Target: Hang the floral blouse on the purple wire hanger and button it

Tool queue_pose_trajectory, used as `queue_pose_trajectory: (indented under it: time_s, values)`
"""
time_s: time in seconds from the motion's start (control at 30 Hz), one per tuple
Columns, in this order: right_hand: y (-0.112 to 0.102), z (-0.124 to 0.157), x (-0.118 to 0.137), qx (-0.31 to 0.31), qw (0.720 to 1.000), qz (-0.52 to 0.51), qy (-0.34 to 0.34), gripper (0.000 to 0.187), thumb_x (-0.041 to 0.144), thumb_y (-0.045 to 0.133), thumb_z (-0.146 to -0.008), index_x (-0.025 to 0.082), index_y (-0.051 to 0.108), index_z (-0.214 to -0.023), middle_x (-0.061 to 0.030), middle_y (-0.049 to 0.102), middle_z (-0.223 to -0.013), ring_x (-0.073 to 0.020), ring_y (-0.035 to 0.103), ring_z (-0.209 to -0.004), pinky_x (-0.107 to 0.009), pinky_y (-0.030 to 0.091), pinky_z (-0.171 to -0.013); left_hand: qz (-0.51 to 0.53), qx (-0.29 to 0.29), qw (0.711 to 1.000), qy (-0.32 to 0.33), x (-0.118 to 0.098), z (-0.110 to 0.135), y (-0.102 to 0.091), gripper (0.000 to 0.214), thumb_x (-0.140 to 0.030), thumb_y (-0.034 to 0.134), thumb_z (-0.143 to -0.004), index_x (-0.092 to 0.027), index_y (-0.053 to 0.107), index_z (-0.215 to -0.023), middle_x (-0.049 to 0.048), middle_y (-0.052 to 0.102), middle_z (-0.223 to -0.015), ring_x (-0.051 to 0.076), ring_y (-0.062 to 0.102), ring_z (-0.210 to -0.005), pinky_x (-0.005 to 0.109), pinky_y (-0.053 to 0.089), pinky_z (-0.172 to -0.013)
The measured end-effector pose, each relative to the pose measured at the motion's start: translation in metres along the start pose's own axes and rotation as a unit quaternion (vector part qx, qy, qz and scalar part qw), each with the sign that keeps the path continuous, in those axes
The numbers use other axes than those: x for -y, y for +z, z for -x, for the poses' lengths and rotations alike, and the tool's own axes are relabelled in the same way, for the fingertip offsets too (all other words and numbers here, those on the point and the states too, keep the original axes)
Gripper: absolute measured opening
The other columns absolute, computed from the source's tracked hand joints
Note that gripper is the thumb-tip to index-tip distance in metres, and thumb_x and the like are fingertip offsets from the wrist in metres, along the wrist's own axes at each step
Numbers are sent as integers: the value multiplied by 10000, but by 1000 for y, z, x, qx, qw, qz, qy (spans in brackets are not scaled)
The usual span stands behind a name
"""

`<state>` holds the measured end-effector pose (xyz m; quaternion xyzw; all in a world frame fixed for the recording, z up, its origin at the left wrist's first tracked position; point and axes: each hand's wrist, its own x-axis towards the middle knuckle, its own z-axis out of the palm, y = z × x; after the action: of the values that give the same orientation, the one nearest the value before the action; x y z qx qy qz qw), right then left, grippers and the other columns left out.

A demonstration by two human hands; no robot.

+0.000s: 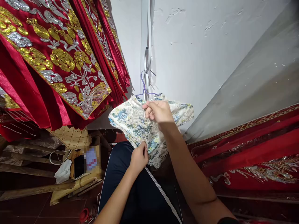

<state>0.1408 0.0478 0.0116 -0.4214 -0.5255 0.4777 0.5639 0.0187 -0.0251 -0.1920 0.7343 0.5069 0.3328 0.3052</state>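
Left hand (138, 158) clamps floral garment (126, 116); right hand (161, 112) holds its fingers (149, 112) together. Downward pulling could unhook purple hanger (142, 81).

- The right hand (160, 112) hid part of the floral garment's (126, 116) front below the collar; anything between thumb and forefinger was too small to make out.
- The left hand's (139, 158) fingertips were partly lost in the cloth.
- Toward the right edge of the bamboo bench (74, 188), pixelation made an item (91, 158) unreadable and covered one side of the dark-screened device (79, 166).
- The picture's top edge cut the white strap (149, 29), and top and left edges cut the red embroidered cloth (62, 59).
- The white strip's (161, 189) lower end ran out of view.
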Motion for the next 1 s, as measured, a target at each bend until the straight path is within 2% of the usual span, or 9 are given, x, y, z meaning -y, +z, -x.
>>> queue_pose_trajectory:
  time_s: [0.1,0.2,0.3,0.37,0.43,0.53,0.67,0.83,1.0]
  values:
    - [7,20,-13,-5,1000,-9,-4,213,282,534,-875,151,631,-738,8,578,-479,-72,393,-392,-191,295,-409,50,14,999,7,-6,-1,-14,58,-231,474,-942,-223,527,-921,-21,553,-709,148,535,-639,244,375,-629]
    - [7,41,-26,-13,1000,0,-4,223,264,496,-870,177,597,-692,29,545,-458,-83,414,-414,-196,330,-440,140,-42,988,50,-32,-14,-47,238,-279,482,-979,-226,518,-1208,14,638,-872,159,603,-771,268,447,-731]
    - [7,45,-21,9,998,41,-38,233,248,487,-857,180,611,-672,31,540,-461,-90,443,-430,-206,350,-466,164,-135,968,132,-73,-45,-90,472,-319,495,-998,-254,382,-1451,42,646,-986,163,611,-834,291,474,-791]
    - [6,37,-17,8,997,53,-51,227,257,496,-852,178,625,-683,31,548,-472,-90,457,-441,-210,362,-483,127,-178,956,194,-96,-73,-114,480,-314,509,-996,-255,409,-1461,51,642,-1011,177,615,-891,313,473,-843]
    - [1,26,-20,-8,999,40,-37,219,285,517,-848,174,628,-696,30,549,-478,-87,456,-441,-208,356,-482,70,-184,954,226,-109,-100,-128,400,-300,501,-997,-243,504,-1393,61,644,-1052,180,615,-899,317,478,-845]
    - [-13,10,-38,-29,999,14,5,229,339,544,-850,168,619,-717,30,549,-480,-80,428,-419,-205,324,-457,-26,-160,957,241,-108,-132,-126,337,-220,504,-972,-212,584,-1299,87,636,-1164,209,617,-989,335,478,-888]
    - [-31,2,-64,-40,998,24,51,241,388,563,-865,164,641,-826,27,579,-510,-81,433,-415,-207,320,-446,-109,-150,957,224,-95,-152,-109,361,-141,506,-935,-195,570,-1287,107,624,-1236,243,606,-1071,350,468,-892]
    - [-34,-13,-71,-60,997,25,33,341,499,571,-892,194,605,-1042,32,624,-616,-84,444,-428,-214,339,-449,-100,-145,961,214,-92,-153,-100,173,-187,486,-971,-180,656,-1006,65,658,-971,206,615,-894,309,450,-793]
    - [-21,-21,-63,-29,997,60,-27,312,483,562,-915,193,575,-801,32,556,-601,-88,456,-481,-217,365,-486,-42,-190,959,205,-93,-139,-98,137,-190,496,-978,-186,630,-947,51,657,-951,183,609,-880,294,449,-783]
